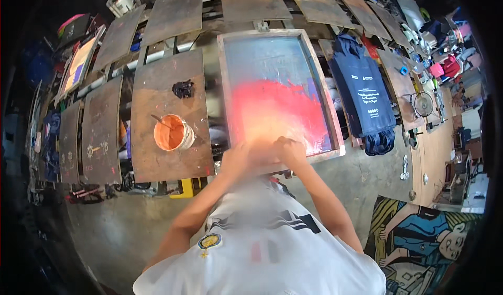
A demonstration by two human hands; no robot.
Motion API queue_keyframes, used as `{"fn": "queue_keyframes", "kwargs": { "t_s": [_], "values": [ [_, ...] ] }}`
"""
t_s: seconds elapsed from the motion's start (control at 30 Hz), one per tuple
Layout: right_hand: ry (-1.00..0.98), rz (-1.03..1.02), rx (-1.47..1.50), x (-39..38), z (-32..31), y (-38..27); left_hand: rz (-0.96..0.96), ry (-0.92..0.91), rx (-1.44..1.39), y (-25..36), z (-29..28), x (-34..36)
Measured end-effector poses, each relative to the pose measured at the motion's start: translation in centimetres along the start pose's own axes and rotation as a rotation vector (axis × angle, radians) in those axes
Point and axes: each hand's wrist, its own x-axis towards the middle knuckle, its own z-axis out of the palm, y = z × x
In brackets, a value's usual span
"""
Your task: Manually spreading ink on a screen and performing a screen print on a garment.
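A wooden-framed printing screen [340, 132] lies in front of me, its mesh spread with red-pink ink [283, 104] over the nearer part. Both my hands are at the screen's near end, close together. My left hand [236, 157] is blurred, its fingers curled in toward the middle. My right hand [290, 151] is closed, knuckles up, by the near right part of the mesh. A brownish smear between the hands hides what they grip. To the left, a white tub [172, 132] of orange-red ink with a stick in it stands on a brown board [149, 96].
A crumpled black lump [183, 89] lies on the board beyond the tub. Right of the screen, a navy tote bag [361, 93] with white print rests on another board. More brown boards [173, 14] line the far side. A round fan [422, 105] stands farther right.
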Motion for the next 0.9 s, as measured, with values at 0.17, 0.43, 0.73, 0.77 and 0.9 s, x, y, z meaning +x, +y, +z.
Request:
{"fn": "queue_keyframes", "kwargs": {
  "t_s": [0.17, 0.43, 0.73, 0.77, 0.9],
  "values": [
    [-0.12, -0.013, -0.069, 7.2, -1.3, 2.8, 0.007, -0.202, 0.034, -2.4, -2.2, 6.8],
    [0.129, 0.102, -0.054, 5.7, 0.7, 1.1, -0.013, 0.101, -0.003, -0.8, -1.1, 4.7],
    [0.029, -0.064, -0.082, -0.9, -2.1, -0.4, -0.081, -0.078, -0.067, 2.1, -1.2, -0.8],
    [-0.065, -0.056, -0.061, 0.8, -2.7, 0.0, -0.065, -0.043, -0.023, 0.8, 0.0, -0.6],
    [-0.117, -0.071, 0.012, 5.9, -1.2, 3.9, -0.044, 0.04, 0.001, 0.1, -0.9, 4.3]
  ]
}}
